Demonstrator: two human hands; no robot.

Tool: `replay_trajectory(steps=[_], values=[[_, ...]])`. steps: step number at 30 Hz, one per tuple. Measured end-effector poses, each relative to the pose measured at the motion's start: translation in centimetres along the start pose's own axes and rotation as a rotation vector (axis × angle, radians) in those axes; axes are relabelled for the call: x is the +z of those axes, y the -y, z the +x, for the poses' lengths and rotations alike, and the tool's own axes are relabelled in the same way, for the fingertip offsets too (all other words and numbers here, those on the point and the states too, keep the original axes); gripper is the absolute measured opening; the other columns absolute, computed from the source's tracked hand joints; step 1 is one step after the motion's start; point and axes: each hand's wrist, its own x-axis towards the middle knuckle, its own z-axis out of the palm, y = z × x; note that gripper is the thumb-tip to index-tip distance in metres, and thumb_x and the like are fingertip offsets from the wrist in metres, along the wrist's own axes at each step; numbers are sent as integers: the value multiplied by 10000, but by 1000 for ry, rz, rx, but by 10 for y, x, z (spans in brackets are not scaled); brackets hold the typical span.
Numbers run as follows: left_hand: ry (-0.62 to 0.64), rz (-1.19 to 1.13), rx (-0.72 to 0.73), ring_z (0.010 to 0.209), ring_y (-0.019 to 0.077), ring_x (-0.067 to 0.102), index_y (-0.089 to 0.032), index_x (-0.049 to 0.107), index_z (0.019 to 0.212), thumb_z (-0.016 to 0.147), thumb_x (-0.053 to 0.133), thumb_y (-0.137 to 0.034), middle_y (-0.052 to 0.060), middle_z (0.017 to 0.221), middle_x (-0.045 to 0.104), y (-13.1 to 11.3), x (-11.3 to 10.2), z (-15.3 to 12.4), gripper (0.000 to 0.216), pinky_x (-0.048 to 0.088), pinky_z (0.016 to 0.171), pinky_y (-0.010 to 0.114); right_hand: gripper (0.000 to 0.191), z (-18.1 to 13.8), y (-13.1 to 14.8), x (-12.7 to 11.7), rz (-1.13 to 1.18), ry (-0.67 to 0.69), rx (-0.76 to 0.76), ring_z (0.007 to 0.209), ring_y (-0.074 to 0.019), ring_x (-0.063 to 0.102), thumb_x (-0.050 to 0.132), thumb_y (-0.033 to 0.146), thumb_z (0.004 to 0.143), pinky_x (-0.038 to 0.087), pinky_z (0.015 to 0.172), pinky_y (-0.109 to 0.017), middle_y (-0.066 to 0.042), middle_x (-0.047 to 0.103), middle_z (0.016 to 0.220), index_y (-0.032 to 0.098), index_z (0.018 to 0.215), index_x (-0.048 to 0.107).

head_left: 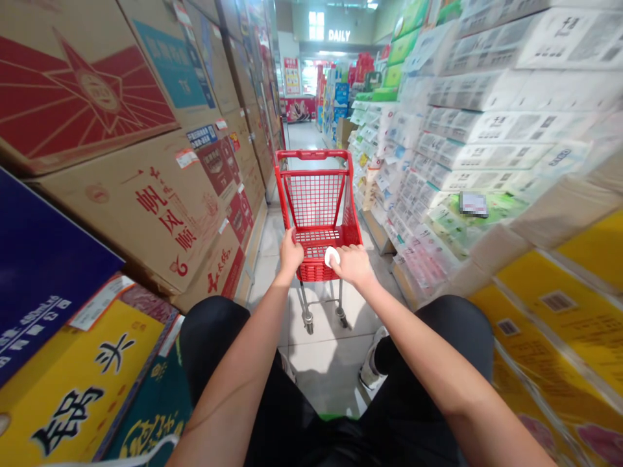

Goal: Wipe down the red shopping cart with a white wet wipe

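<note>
A small red shopping cart (314, 201) stands in front of me, with a grid basket and metal legs on casters. My left hand (291, 253) is closed round the near left edge of its frame. On the near right edge, my right hand (354, 264) is closed with the knuckles up. A small white object (331, 256) shows at the thumb and fingers of that hand; I cannot make out its kind. The visible part of the basket holds nothing.
Stacked cardboard boxes (141, 207) line the left side. Wrapped white paper packs (467, 143) and yellow cartons (549, 311) line the right. A phone-like item (474, 204) lies on a green pack. My knees flank the tiled floor (311, 353); the aisle runs toward a lit sign.
</note>
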Motion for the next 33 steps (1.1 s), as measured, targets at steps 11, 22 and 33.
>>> replay_trajectory(steps=[11,22,33], values=[[37,6,-6,1353,261,527,-151,547,1406,774,509,-83,125,1424,593,15,-12,10,637,367,1202,438,449,3,37,10,53,-40,-81,967,-270,545,370,530,1005,302,847,-374,-128,675,1032,170,1066,630],[-29,29,27,1298,227,573,-193,580,1359,779,489,-54,88,1388,624,8,0,3,603,403,1178,427,424,-2,21,12,52,-97,-2,958,-275,524,377,491,1002,300,860,-396,-132,675,1000,161,1005,642],[32,6,31,1330,204,545,-153,583,1369,759,526,-51,94,1419,606,28,-6,24,620,365,1198,357,599,10,32,16,107,29,-76,1021,-300,527,265,595,1020,300,889,-397,-164,652,1109,125,1135,617]])
